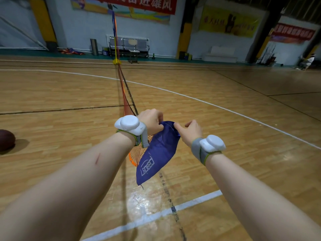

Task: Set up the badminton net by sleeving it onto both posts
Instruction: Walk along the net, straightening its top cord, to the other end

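The orange net (pixel 128 101) runs bunched and slack from the far post (pixel 114 40), low over the floor, up to the person's hands. It ends in a limp blue sleeve (pixel 156 153) with pale lettering. The left hand (pixel 150 121) and right hand (pixel 191 131) each pinch the sleeve's top edge with curled fingers. A basketball (pixel 6 140) lies on the lined wooden floor (pixel 225 136), and a bench (pixel 129 44) stands by the far wall.

Two hands are showing at centre: left hand (pixel 151 121), right hand (pixel 191 132). Two white wrist units (pixel 129 124) (pixel 212 143) are showing. One net (pixel 128 105), one blue sleeve (pixel 159 153), one post (pixel 114 32), one basketball (pixel 6 140) at left edge. Three banners (pixel 121 4) (pixel 227 21) (pixel 291 33) are hanging along the top.
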Tool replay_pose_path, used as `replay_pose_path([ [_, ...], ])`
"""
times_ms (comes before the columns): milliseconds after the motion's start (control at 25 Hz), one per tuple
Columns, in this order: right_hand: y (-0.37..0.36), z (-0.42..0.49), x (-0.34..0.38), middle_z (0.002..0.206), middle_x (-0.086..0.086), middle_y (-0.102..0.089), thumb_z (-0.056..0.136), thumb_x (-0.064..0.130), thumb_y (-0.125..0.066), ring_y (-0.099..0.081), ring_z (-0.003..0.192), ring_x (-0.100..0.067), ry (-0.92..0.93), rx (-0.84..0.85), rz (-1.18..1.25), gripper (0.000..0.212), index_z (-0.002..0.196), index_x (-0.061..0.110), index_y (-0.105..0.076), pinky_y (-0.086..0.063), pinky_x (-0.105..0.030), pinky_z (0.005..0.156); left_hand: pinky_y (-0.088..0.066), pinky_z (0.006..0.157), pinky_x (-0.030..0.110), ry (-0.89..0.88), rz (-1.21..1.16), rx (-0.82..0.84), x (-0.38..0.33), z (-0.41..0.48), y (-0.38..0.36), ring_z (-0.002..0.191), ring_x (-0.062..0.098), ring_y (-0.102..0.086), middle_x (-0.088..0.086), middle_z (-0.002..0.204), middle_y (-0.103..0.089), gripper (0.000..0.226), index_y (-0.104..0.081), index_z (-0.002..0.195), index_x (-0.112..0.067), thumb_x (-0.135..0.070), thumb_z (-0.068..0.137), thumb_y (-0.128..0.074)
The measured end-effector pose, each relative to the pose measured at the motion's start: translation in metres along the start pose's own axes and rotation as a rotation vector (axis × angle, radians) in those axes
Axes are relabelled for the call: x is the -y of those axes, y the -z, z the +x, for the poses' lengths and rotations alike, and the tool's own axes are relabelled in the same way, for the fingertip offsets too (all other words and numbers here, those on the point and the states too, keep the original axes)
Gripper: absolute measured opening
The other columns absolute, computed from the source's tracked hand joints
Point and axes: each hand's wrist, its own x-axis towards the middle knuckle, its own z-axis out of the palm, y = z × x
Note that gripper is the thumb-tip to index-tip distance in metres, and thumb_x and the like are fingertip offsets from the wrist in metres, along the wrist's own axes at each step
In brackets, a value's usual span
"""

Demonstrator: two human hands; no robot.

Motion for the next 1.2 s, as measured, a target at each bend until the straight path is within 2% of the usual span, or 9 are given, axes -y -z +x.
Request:
replay_pose_path([
  [120, 0.01, -0.014, -0.004, 0.088, -0.011, -0.057, 0.081, 0.027, -0.06, -0.066, 0.065, -0.035, -0.085, 0.147, 0.252, 0.024, 0.082, 0.01, -0.043, -0.052, -0.034, 0.05, -0.045, 0.075, 0.032, 0.02, -0.031, -0.044, -0.012, -0.018, -0.004, 0.087, 0.026, -0.055, 0.002, 0.086, -0.058, 0.018, -0.058, 0.097, -0.017, -0.019, 0.079, -0.055],
  [200, 0.012, -0.019, -0.005, 0.076, -0.01, -0.054, 0.082, 0.008, -0.059, -0.06, 0.054, -0.029, -0.12, 0.18, 0.424, 0.018, 0.072, 0.009, -0.044, -0.057, -0.042, 0.064, -0.044, 0.073, 0.031, 0.022, -0.04, -0.055, -0.019, -0.025, -0.009, 0.085, 0.025, -0.054, 0.002, 0.086, -0.058, 0.019, -0.057, 0.097, -0.017, -0.019, 0.079, -0.055],
  [320, 0.015, -0.022, -0.013, 0.069, -0.005, -0.055, 0.079, -0.003, -0.057, -0.058, 0.061, -0.023, -0.074, 0.094, 0.47, 0.023, 0.066, 0.014, -0.05, -0.055, -0.044, 0.084, -0.044, 0.071, 0.031, 0.024, -0.057, -0.056, -0.035, -0.045, -0.016, 0.084, 0.025, -0.053, 0.001, 0.085, -0.057, 0.015, -0.055, 0.094, -0.018, -0.018, 0.079, -0.054],
  [400, 0.018, -0.027, -0.015, 0.068, 0.001, -0.053, 0.078, -0.004, -0.056, -0.058, 0.075, -0.024, -0.025, 0.033, 0.496, 0.015, 0.077, 0.01, -0.059, -0.053, -0.039, 0.086, -0.043, 0.069, 0.031, 0.023, -0.088, -0.024, -0.04, -0.056, -0.021, 0.082, 0.024, -0.052, -0.001, 0.082, -0.056, 0.015, -0.054, 0.095, -0.018, -0.018, 0.08, -0.054],
  [520, 0.027, -0.034, -0.015, 0.07, 0.004, -0.052, 0.08, -0.007, -0.056, -0.053, 0.082, -0.02, 0.044, -0.003, 0.594, 0.024, 0.103, -0.001, -0.062, -0.047, -0.03, 0.075, -0.041, 0.066, 0.03, 0.036, -0.168, 0.045, -0.049, -0.071, -0.024, 0.076, 0.023, -0.053, -0.005, 0.07, -0.053, 0.013, -0.05, 0.092, -0.018, -0.028, 0.085, -0.055],
  [720, 0.048, -0.062, -0.006, 0.067, 0.002, -0.052, 0.083, -0.004, -0.059, -0.049, 0.063, -0.009, 0.257, 0.092, 0.577, 0.014, 0.095, 0.002, -0.064, -0.043, -0.015, 0.06, -0.046, 0.077, 0.036, 0.048, 0.013, -0.024, -0.067, -0.085, -0.013, 0.093, 0.03, -0.06, 0.008, 0.099, -0.066, 0.039, -0.053, 0.104, -0.014, -0.048, 0.092, -0.04],
  [880, 0.055, -0.083, 0.002, 0.067, 0.001, -0.055, 0.081, -0.002, -0.062, -0.05, 0.065, -0.01, 0.364, 0.13, 0.491, 0.014, 0.079, 0.011, -0.065, -0.045, -0.022, 0.066, -0.044, 0.08, 0.036, 0.006, 0.096, -0.07, -0.072, -0.101, -0.002, 0.1, 0.034, -0.059, 0.013, 0.106, -0.065, 0.034, -0.052, 0.109, -0.013, -0.039, 0.095, -0.037],
  [1040, 0.06, -0.11, 0.007, 0.07, 0.001, -0.056, 0.081, 0.0, -0.064, -0.051, 0.066, -0.008, 0.393, 0.16, 0.486, 0.019, 0.1, -0.002, -0.065, -0.045, -0.019, 0.068, -0.042, 0.082, 0.039, 0.029, 0.109, -0.097, -0.074, -0.121, 0.008, 0.104, 0.037, -0.056, 0.019, 0.112, -0.062, 0.036, -0.052, 0.109, -0.008, -0.033, 0.099, -0.029],
  [1200, 0.065, -0.137, 0.005, 0.089, -0.003, -0.051, 0.078, -0.006, -0.061, -0.05, 0.075, -0.014, 0.356, 0.244, 0.465, 0.04, 0.113, 0.012, -0.056, -0.047, -0.023, 0.07, -0.041, 0.082, 0.038, 0.04, 0.074, -0.104, -0.074, -0.14, 0.02, 0.101, 0.038, -0.055, 0.02, 0.107, -0.061, 0.032, -0.046, 0.09, -0.012, -0.034, 0.1, -0.025],
])
